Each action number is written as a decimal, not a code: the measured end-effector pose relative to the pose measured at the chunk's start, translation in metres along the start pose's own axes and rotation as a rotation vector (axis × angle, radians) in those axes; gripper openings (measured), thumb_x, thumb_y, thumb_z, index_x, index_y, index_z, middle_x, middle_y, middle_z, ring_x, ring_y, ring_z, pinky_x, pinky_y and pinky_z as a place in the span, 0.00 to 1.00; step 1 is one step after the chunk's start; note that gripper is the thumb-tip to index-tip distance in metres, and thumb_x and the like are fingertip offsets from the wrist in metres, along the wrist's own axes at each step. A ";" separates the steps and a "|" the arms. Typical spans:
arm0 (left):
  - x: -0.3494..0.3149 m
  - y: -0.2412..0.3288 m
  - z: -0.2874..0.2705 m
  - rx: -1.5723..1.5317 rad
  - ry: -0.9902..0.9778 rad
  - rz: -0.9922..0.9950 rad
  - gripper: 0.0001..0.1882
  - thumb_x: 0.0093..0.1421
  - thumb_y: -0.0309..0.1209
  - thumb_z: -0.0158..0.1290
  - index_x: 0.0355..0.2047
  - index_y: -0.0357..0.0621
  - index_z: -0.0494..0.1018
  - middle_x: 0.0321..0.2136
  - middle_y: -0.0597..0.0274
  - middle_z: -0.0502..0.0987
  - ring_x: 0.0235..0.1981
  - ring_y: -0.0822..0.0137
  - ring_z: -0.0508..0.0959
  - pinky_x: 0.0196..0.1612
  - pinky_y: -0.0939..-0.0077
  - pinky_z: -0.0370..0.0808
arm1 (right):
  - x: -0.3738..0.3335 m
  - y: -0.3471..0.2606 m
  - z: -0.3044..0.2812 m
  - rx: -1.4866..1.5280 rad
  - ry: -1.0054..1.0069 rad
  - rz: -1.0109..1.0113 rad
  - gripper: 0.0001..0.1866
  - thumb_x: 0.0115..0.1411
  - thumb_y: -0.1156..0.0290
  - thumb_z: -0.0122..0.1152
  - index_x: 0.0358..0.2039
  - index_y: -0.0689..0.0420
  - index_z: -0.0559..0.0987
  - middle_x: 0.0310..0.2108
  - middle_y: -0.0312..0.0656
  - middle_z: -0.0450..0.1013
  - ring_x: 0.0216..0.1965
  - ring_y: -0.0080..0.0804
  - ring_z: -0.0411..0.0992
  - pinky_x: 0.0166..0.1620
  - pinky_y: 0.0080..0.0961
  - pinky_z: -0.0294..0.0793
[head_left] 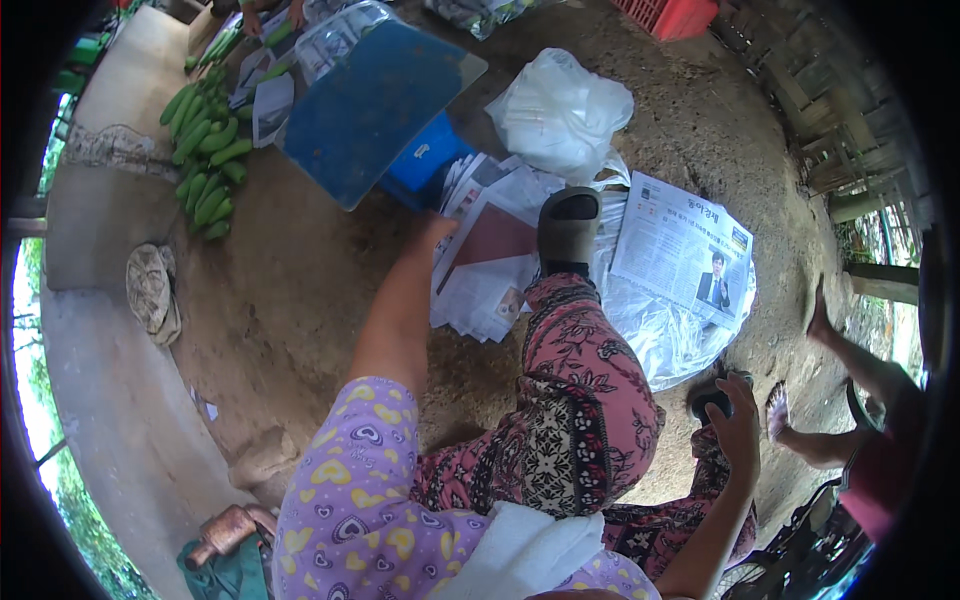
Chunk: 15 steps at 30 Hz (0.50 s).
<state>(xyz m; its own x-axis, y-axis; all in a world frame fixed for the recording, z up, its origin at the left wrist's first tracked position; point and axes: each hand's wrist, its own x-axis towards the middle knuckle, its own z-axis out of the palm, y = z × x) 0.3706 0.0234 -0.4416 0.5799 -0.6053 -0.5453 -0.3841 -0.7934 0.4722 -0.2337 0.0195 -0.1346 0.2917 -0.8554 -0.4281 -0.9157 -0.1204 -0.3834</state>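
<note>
My left hand [437, 230] reaches to the left edge of a fanned pile of newspaper sheets [480, 290] on the ground. Its fingers are mostly hidden, so I cannot tell whether they grip a sheet. My left shoe [570, 228], grey-brown, rests at the pile's right side. At lower right, my right hand [738, 425] is beside my dark right shoe [708, 402], its thumb and fingers apart and seemingly touching it. Between my feet, a printed newspaper [670, 245] lies on a clear plastic bag [665, 345].
A blue board [385, 100] slants over a blue crate [425, 155]. Green bananas [208, 150] lie at left, near a crumpled cloth [152, 290]. A white plastic bag [562, 105] and a red crate [665, 12] stand farther off. Another person's bare foot [778, 410] is at right.
</note>
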 end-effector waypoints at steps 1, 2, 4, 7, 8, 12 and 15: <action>-0.005 0.008 0.007 -0.001 -0.014 0.016 0.26 0.40 0.42 0.64 0.36 0.34 0.78 0.40 0.44 0.78 0.44 0.53 0.78 0.45 0.68 0.74 | -0.003 0.004 0.000 -0.004 0.011 0.017 0.23 0.50 0.75 0.63 0.48 0.61 0.73 0.57 0.52 0.64 0.60 0.49 0.60 0.60 0.40 0.61; -0.011 0.021 0.012 0.022 -0.039 0.031 0.27 0.40 0.42 0.63 0.37 0.34 0.77 0.40 0.43 0.78 0.44 0.53 0.78 0.46 0.68 0.74 | -0.006 0.009 -0.001 -0.031 0.027 0.021 0.23 0.50 0.75 0.64 0.48 0.60 0.73 0.57 0.51 0.63 0.60 0.49 0.60 0.60 0.40 0.60; -0.020 0.032 0.016 0.048 -0.052 0.048 0.27 0.41 0.41 0.63 0.39 0.34 0.77 0.40 0.42 0.77 0.44 0.52 0.78 0.46 0.68 0.74 | -0.009 0.012 -0.002 -0.052 0.045 0.017 0.23 0.50 0.74 0.64 0.48 0.60 0.73 0.57 0.51 0.63 0.60 0.49 0.59 0.61 0.40 0.60; -0.026 0.030 0.020 -0.088 0.052 0.121 0.29 0.42 0.40 0.62 0.42 0.33 0.75 0.41 0.41 0.77 0.45 0.49 0.77 0.46 0.67 0.74 | -0.007 0.007 -0.002 -0.062 0.050 0.025 0.23 0.50 0.74 0.64 0.48 0.60 0.73 0.58 0.50 0.63 0.61 0.48 0.59 0.61 0.39 0.60; -0.029 0.033 0.025 -0.118 0.117 0.121 0.29 0.42 0.39 0.62 0.42 0.33 0.74 0.41 0.40 0.77 0.45 0.49 0.77 0.46 0.66 0.74 | -0.007 0.002 -0.003 -0.048 0.034 0.076 0.23 0.50 0.74 0.64 0.48 0.59 0.73 0.58 0.50 0.62 0.61 0.48 0.58 0.61 0.38 0.60; -0.013 0.012 0.004 -0.257 -0.027 0.041 0.27 0.44 0.37 0.62 0.42 0.33 0.74 0.39 0.44 0.78 0.42 0.53 0.78 0.43 0.63 0.74 | -0.003 -0.005 -0.003 -0.022 0.001 0.074 0.23 0.50 0.73 0.64 0.48 0.58 0.73 0.59 0.47 0.62 0.61 0.47 0.59 0.61 0.38 0.60; -0.029 0.023 0.017 -0.637 -0.196 -0.012 0.24 0.46 0.36 0.61 0.42 0.34 0.74 0.37 0.48 0.78 0.38 0.57 0.78 0.39 0.62 0.73 | -0.008 -0.009 -0.006 -0.033 -0.010 0.150 0.23 0.50 0.74 0.64 0.49 0.58 0.74 0.58 0.46 0.62 0.60 0.46 0.59 0.61 0.39 0.61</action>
<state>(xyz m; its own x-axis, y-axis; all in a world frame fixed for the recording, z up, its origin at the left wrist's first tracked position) 0.3324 0.0216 -0.4266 0.4170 -0.6451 -0.6403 0.1560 -0.6432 0.7496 -0.2293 0.0242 -0.1231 0.1536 -0.8600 -0.4866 -0.9576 -0.0081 -0.2879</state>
